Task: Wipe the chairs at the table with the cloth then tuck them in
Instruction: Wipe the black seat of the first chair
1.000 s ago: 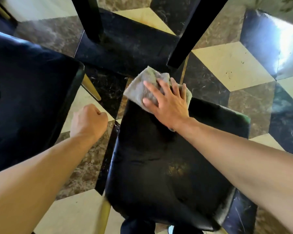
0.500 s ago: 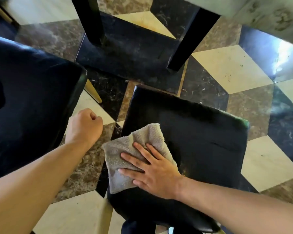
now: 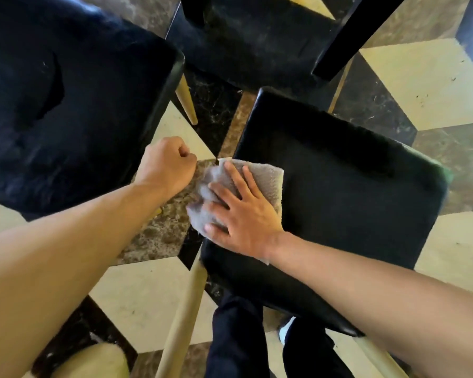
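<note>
A black padded chair seat fills the middle right. My right hand lies flat with fingers spread, pressing a grey cloth onto the seat's left edge; part of the cloth hangs over that edge. My left hand is a closed fist with nothing visible in it, hovering over the gap between the two chairs, just left of the cloth. A second black chair seat stands at the upper left.
Black table legs stand on the patterned tile floor beyond the chairs. Pale wooden chair legs slant down near my dark trouser legs at the bottom. A pale cushion shows at the bottom left.
My right hand has swept the cloth from the seat's far left corner down its left side, then slightly back up. The view has shifted nearer; the left fist keeps its pose.
</note>
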Demonstrator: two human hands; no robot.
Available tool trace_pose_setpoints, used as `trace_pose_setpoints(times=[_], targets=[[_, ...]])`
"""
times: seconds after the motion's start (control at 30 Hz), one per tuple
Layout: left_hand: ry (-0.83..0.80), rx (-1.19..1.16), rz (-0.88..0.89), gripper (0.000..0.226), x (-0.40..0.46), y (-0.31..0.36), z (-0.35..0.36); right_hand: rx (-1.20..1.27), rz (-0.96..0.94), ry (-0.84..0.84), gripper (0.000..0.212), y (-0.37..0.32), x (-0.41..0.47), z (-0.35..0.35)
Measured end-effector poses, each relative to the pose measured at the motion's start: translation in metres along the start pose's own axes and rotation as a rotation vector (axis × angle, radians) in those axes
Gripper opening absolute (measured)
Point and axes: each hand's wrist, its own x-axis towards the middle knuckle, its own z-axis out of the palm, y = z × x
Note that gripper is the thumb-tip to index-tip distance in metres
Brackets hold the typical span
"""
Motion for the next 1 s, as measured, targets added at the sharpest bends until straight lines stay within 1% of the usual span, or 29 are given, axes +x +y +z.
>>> trace_pose_setpoints(times=[0.1, 0.17, 0.2, 0.27, 0.33, 0.4, 0.43, 0.5, 0.6, 0.63, 0.67, 0.7, 0.8, 0.9, 1.0], targets=[[-0.113, 0.041, -0.033, 0.016, -0.005, 0.000, -0.003, 0.034, -0.142, -0.005, 0.046, -0.021, -0.056, 0.017], [-0.249, 0.074, -0.071, 0.017, -0.008, 0.001, -0.003, 0.011, -0.203, -0.039, 0.043, -0.026, -0.095, 0.026], [-0.332, 0.083, -0.080, 0.017, -0.011, 0.002, -0.002, -0.020, -0.252, -0.068, 0.043, -0.022, -0.115, 0.028], [-0.468, 0.115, -0.078, 0.017, -0.017, 0.001, -0.001, -0.082, -0.407, -0.138, 0.050, -0.005, -0.144, 0.028], [-0.537, 0.151, -0.072, 0.017, -0.023, -0.001, 0.001, -0.117, -0.549, -0.199, 0.053, 0.016, -0.155, 0.023], [-0.555, 0.169, -0.076, 0.017, -0.027, -0.003, 0.001, -0.143, -0.601, -0.242, 0.059, 0.029, -0.143, 0.016], [-0.553, 0.172, -0.081, 0.017, -0.028, -0.003, 0.001, -0.151, -0.584, -0.235, 0.062, 0.030, -0.130, 0.014], [-0.541, 0.182, -0.082, 0.020, -0.032, 0.000, 0.004, -0.130, -0.453, -0.169, 0.063, 0.020, -0.106, 0.013], [-0.538, 0.221, -0.066, 0.021, -0.032, 0.002, 0.001, -0.045, -0.171, -0.070, 0.063, -0.008, -0.081, 0.018], [-0.547, 0.243, -0.053, 0.020, -0.032, 0.004, 0.000, -0.032, -0.124, -0.044, 0.062, -0.017, -0.082, 0.021], [-0.558, 0.272, -0.039, 0.019, -0.033, 0.007, -0.002, -0.035, -0.122, -0.036, 0.062, -0.022, -0.089, 0.025], [-0.564, 0.308, -0.029, 0.017, -0.034, 0.009, -0.007, -0.046, -0.162, -0.043, 0.062, -0.023, -0.098, 0.029], [-0.550, 0.409, -0.016, 0.016, -0.038, 0.023, -0.019, -0.083, -0.376, -0.098, 0.060, -0.005, -0.142, 0.032], [-0.546, 0.483, 0.004, 0.019, -0.047, 0.047, -0.021, -0.095, -0.553, -0.176, 0.055, 0.033, -0.201, 0.028], [-0.563, 0.568, 0.042, 0.027, -0.063, 0.078, -0.001, -0.119, -0.710, -0.263, 0.047, 0.081, -0.256, 0.017]])
